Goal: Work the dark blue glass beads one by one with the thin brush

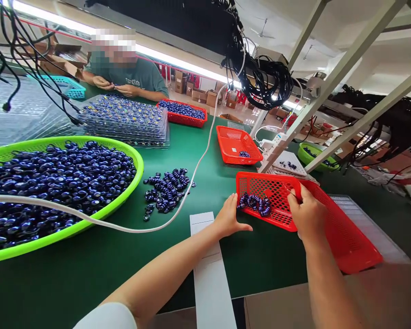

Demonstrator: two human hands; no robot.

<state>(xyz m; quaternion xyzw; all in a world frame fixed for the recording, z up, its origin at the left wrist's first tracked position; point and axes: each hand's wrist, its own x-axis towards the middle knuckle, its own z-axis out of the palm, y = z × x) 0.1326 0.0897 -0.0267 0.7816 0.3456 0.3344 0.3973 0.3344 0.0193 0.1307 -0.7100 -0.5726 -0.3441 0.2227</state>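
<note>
My right hand (pixel 308 212) grips the right end of a small red plastic basket (pixel 277 187), which is tilted towards me. Inside it, shiny dark blue ring-shaped pieces (pixel 256 203) lie gathered at the left end. My left hand (pixel 231 217) is at the basket's left end, its thumb stretched out and its fingers at the rim; whether they press on it I cannot tell. Left of that hand, a loose pile of similar dark blue pieces (pixel 166 189) lies on the green table (pixel 178 256). Beneath my left forearm is a white strip (pixel 212 292).
A large lime-green basket (pixel 137 169) full of dark blue pieces stands left. A white cable (pixel 178 214) crosses the table. Stacked clear trays (pixel 130 119), red baskets (pixel 238 141) and a metal post (pixel 277 151) stand beyond. Opposite sits a person (pixel 130 75). Black cables (pixel 270 87) hang overhead.
</note>
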